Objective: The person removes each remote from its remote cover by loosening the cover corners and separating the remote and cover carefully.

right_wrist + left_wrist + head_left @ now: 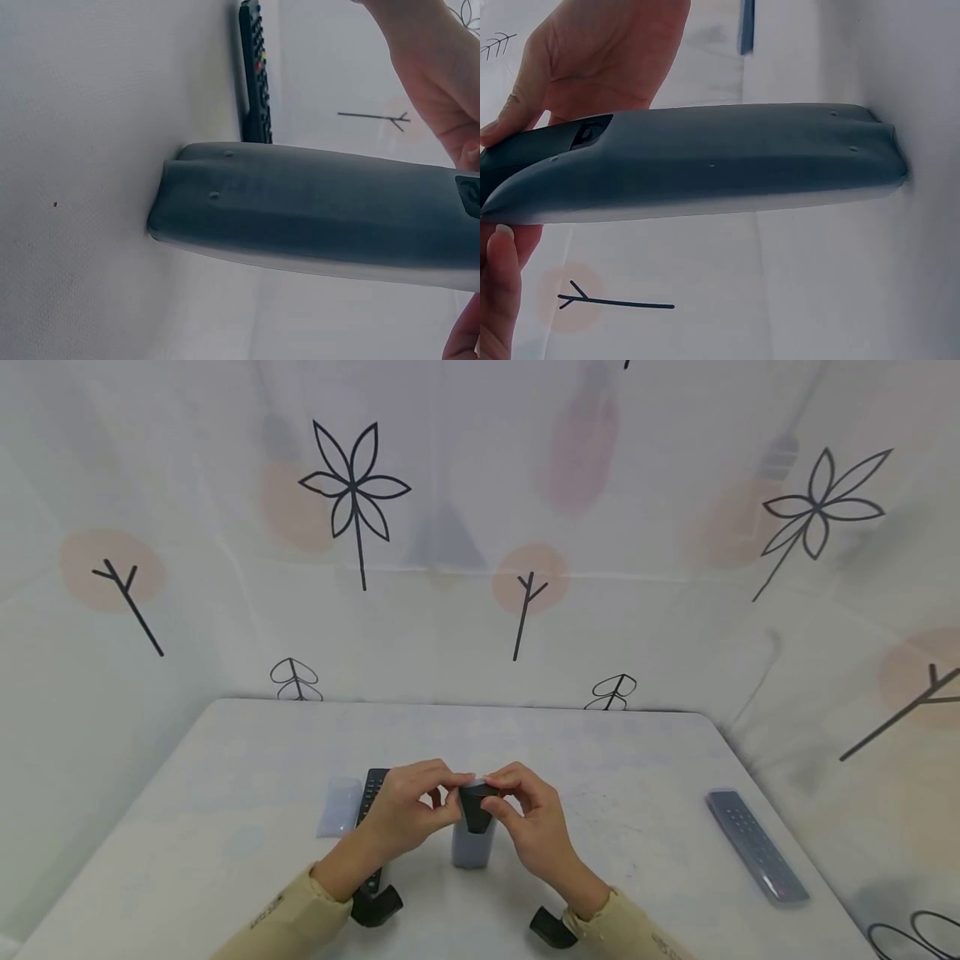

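A dark remote control stands upright on the table, between both hands. A greyish translucent sleeve wraps most of its length, and its lower end meets the tabletop. My left hand pinches the sleeve's upper edge from the left, thumb and fingertips close to the remote's top. From the right, my right hand pinches the same upper rim with thumb and index finger. At the top end, the remote's dark surface shows past the sleeve's curved edge. The hands partly hide that edge.
A black remote with buttons lies partly behind the left forearm. Beside it is a flat translucent plastic sleeve. Another remote in a sleeve lies near the table's right edge. A patterned cloth hangs behind the white table.
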A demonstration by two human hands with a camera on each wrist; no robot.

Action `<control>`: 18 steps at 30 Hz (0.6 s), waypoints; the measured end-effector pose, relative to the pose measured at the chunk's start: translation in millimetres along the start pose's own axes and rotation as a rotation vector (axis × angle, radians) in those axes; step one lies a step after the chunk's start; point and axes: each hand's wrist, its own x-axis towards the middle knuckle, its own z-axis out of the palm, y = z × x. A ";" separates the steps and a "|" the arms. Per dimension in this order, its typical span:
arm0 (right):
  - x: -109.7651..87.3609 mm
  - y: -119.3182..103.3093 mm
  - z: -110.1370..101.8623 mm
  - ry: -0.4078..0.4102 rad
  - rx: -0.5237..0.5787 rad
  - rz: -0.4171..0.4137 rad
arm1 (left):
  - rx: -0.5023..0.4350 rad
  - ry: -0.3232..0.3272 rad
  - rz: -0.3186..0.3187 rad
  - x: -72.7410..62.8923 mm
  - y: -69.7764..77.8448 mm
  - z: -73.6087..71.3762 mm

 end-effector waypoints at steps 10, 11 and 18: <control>1.7 3.6 -0.4 0.022 0.009 -0.028 | -0.064 0.054 -0.073 -1.8 -2.9 5.1; 1.7 3.9 -0.6 0.021 0.009 -0.031 | -0.067 0.058 -0.077 -1.4 -2.8 5.4; 3.9 3.4 -0.2 0.020 0.007 -0.042 | -0.083 0.079 -0.089 0.8 -3.3 5.2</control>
